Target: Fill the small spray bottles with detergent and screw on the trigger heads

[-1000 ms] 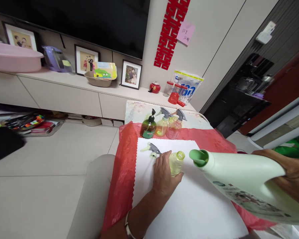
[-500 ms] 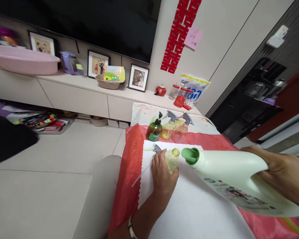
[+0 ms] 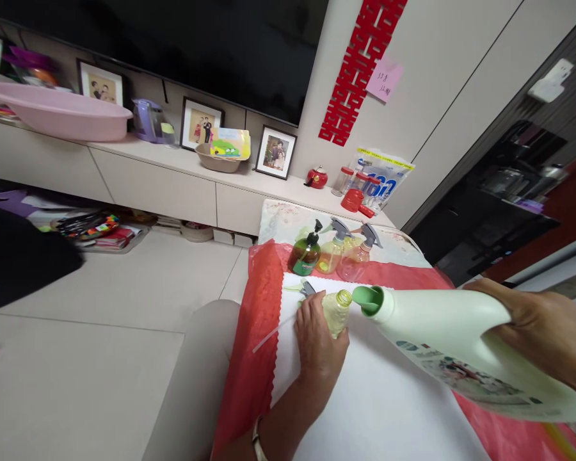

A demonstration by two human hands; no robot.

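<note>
The table [image 3: 398, 248] in front of me is layered: a pale floral cover [image 3: 284, 216] shows at the far end, a red plastic sheet [image 3: 255, 314] lies over it, and a white scalloped-edged mat [image 3: 365, 403] tops that. Just past the mat's far edge, a dark green pump bottle [image 3: 305, 256], a yellow spray bottle [image 3: 329, 261] and a pink spray bottle [image 3: 354, 264] stand upright in a row. On the mat, partly behind my left hand [image 3: 320, 342], lies a loose trigger sprayer [image 3: 308, 288], its clear tube [image 3: 273, 335] reaching over the red sheet.
</note>
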